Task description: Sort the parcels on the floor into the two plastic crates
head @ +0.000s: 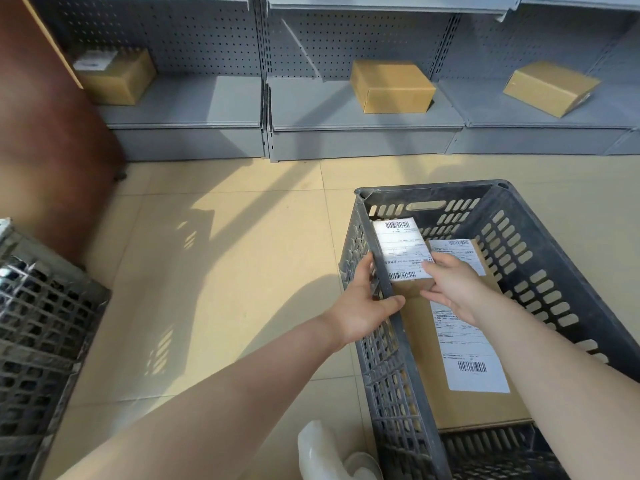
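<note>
A dark grey plastic crate [519, 216] stands on the floor at the right. Inside it lie a large flat cardboard parcel [426, 375] with a white label and, toward the far left corner, a small parcel [401, 247] covered by a white shipping label. My left hand [367, 306] grips the crate's left rim, thumb inside and fingers outside. My right hand [450, 289] reaches into the crate and holds the small parcel at its near right corner. A second dark crate [41, 327] stands at the left edge.
Grey metal shelving runs along the back wall with three cardboard boxes [391, 86] on its lowest shelf. A brown wooden cabinet [45, 140] stands at the left. A white plastic object [329, 452] lies by the crate's near left corner. Beige floor tiles [225, 258] lie between the crates.
</note>
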`<state>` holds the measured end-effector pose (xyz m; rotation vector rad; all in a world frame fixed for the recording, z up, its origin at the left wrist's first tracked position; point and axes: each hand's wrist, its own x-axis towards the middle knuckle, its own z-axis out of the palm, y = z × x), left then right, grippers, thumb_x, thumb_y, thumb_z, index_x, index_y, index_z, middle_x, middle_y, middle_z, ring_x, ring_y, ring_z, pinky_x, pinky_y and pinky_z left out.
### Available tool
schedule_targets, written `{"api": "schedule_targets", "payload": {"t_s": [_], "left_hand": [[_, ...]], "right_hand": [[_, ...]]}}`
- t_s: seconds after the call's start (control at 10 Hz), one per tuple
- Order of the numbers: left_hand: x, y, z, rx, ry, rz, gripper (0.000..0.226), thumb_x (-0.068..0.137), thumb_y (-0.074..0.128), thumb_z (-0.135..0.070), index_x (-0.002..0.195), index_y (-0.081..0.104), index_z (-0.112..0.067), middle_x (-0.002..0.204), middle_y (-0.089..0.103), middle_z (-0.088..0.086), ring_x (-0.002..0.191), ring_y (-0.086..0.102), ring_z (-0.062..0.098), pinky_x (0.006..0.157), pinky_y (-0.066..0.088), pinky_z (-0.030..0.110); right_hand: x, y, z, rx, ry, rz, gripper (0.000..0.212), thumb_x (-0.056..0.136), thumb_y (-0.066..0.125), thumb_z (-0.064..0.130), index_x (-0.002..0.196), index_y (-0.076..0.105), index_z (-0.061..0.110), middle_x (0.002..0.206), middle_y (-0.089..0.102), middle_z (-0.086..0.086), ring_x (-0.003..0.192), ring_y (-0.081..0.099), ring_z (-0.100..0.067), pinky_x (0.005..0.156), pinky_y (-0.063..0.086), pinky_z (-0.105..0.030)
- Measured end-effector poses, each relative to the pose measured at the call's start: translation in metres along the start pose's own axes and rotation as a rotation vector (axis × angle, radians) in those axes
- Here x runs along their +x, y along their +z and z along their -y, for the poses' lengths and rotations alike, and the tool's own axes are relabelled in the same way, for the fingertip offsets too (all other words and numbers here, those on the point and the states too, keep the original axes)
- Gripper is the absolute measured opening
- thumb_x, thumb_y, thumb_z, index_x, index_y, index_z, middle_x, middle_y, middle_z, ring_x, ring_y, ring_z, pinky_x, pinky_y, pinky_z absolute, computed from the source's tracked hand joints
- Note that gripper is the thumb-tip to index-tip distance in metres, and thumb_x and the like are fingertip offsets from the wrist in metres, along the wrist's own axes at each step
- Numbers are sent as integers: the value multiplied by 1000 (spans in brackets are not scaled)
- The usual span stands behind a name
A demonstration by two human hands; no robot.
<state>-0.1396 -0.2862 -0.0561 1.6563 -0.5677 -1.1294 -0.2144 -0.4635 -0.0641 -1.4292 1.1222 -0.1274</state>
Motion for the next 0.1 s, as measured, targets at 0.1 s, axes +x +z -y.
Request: {"api": "schedule_targets", "payload": {"t_s": [0.1], "left_hand": [[7, -2, 1, 18, 3, 3, 93, 93, 62, -18, 155, -4, -40, 150, 36, -12, 118, 59, 16, 97, 52, 35]], "right_hand": [[10, 10, 9, 20, -1, -26, 40, 103, 49, 15, 141, 49, 23, 122, 52, 1, 111, 47, -20, 101, 50, -39]]}}
